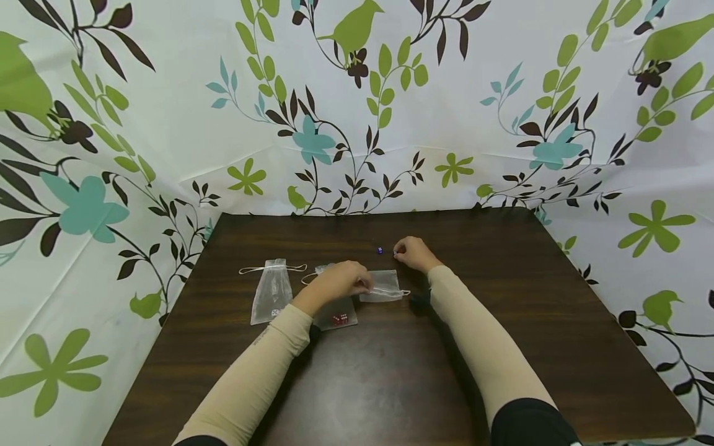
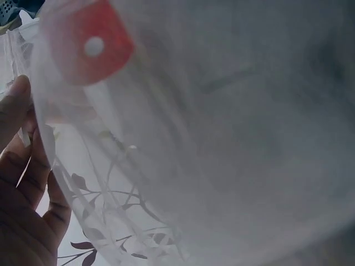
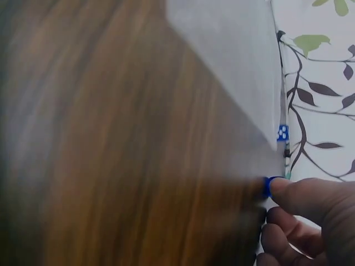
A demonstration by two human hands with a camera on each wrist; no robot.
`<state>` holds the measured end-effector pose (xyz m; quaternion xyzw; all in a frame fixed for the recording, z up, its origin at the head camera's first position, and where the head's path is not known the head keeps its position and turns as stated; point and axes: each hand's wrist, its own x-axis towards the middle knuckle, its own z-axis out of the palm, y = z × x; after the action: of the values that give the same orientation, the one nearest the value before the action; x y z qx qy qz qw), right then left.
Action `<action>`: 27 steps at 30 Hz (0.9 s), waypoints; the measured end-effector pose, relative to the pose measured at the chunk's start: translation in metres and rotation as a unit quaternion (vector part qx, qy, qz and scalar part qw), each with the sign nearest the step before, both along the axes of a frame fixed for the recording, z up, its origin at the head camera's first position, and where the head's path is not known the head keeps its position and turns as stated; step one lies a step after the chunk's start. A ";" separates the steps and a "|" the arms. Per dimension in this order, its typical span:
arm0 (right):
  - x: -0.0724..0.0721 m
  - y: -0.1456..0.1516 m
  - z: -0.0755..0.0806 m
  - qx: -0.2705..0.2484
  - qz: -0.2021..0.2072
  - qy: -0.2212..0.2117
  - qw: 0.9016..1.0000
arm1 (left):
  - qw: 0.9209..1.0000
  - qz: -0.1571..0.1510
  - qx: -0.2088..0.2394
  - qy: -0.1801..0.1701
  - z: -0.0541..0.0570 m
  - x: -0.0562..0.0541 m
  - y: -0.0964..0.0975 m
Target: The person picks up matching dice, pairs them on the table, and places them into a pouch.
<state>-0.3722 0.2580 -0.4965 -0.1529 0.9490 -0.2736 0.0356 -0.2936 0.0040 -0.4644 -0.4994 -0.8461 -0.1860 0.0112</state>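
My right hand [image 1: 415, 253] pinches a blue die [image 3: 267, 187] between thumb and fingertips, low over the table. Another blue die [image 1: 380, 251] lies a little to its left. Near the middle, my left hand [image 1: 348, 279] pinches the left end of a sheer white drawstring bag [image 1: 385, 286], by its cord. Beneath that wrist is a second sheer bag [image 1: 334, 310] with red dice [image 1: 340, 319] inside, partly covered by the hand. In the left wrist view, mesh with a red die [image 2: 91, 44] behind it fills most of the picture.
A third sheer bag [image 1: 273, 288], its cord spread at the top, lies at the left with white dice [image 1: 276, 313] near its bottom. All of this is on a dark wooden table [image 1: 502, 279]. Behind it hangs a leaf-and-bird patterned cloth [image 1: 357, 124].
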 end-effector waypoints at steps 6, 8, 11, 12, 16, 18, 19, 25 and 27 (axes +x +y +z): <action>0.001 0.002 0.005 0.018 0.018 -0.010 1.000 | 1.000 0.000 0.006 0.005 0.003 0.002 -0.005; 0.001 0.002 0.008 0.027 0.024 -0.008 0.999 | 1.000 -0.002 0.004 0.007 0.003 0.002 -0.005; -0.001 0.001 0.012 0.023 0.029 -0.002 0.999 | 1.000 0.000 0.004 0.005 0.004 0.004 -0.005; -0.002 0.000 0.014 0.020 0.031 -0.002 0.999 | 1.000 0.002 0.005 0.004 0.004 0.005 -0.005; -0.009 -0.010 0.016 0.010 0.053 -0.013 0.998 | 1.000 0.011 0.006 0.004 0.005 0.006 -0.005; -0.013 -0.016 0.016 0.018 0.064 -0.018 0.998 | 1.000 0.013 0.005 0.007 0.004 0.006 -0.005; -0.015 -0.019 0.015 0.022 0.069 -0.021 0.997 | 1.000 0.014 0.004 0.009 0.004 0.006 -0.005; -0.019 -0.034 0.012 0.043 0.072 -0.022 0.996 | 1.000 0.006 0.004 0.008 0.003 0.005 -0.006; -0.019 -0.036 0.010 0.047 0.067 -0.017 0.997 | 1.000 0.002 0.003 0.007 0.003 0.005 -0.006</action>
<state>-0.3912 0.2217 -0.4862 -0.2093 0.9476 -0.2286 0.0768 -0.2885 -0.0025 -0.4617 -0.4984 -0.8467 -0.1851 0.0186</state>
